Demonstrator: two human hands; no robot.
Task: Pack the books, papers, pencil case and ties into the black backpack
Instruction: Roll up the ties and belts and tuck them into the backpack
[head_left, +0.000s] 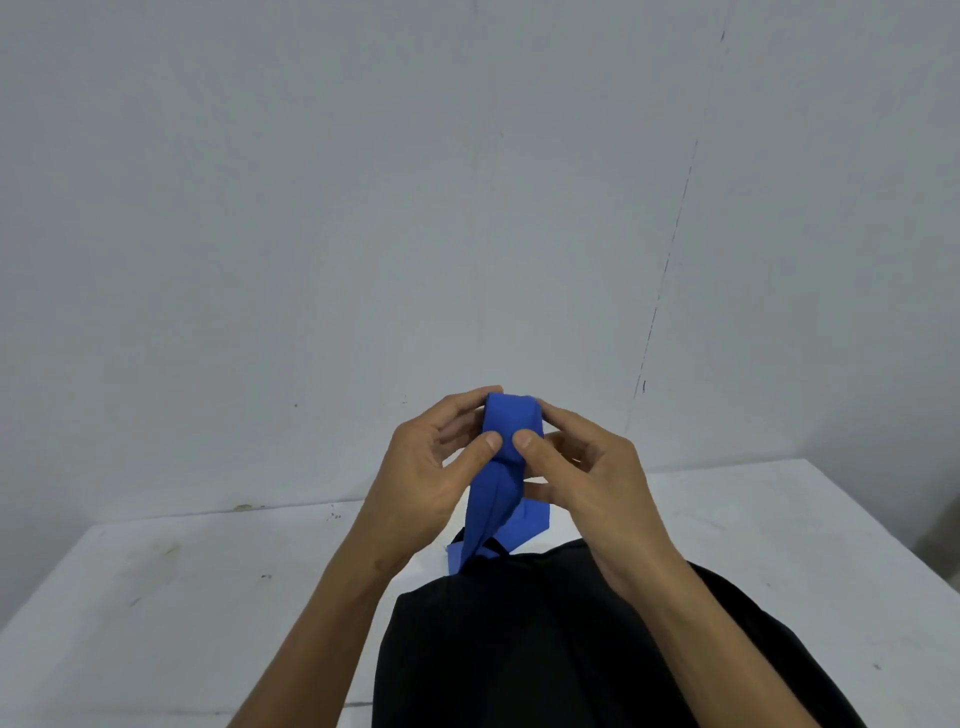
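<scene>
From the left, I see bare white tabletop (156, 597) running out to its left edge, with nothing on it that I can make out. My left hand (431, 478) is raised above the table near its far edge, thumb and fingers pressed onto the left side of a blue tie (511, 421), the thumb tip flat on the front of the bundled cloth. The tie is in the air between both hands, its upper part gathered into a short thick fold or roll, its loose tail hanging down and ending just over the top of the black backpack (545, 649), where I cannot tell whether it touches. My right hand (587, 478) mirrors the left, thumb pinching the same bundle from the right, fingers curled behind it. The backpack lies in the middle of the table toward the near edge, under my forearms; I cannot see whether its opening is unzipped. I judge that I am in the tie step, folding it small before stowing it. The next move calls for taking up the hanging tail into the bundle, then freeing one hand to hold the bag's mouth open. Books, papers and pencil case are not in view.
</scene>
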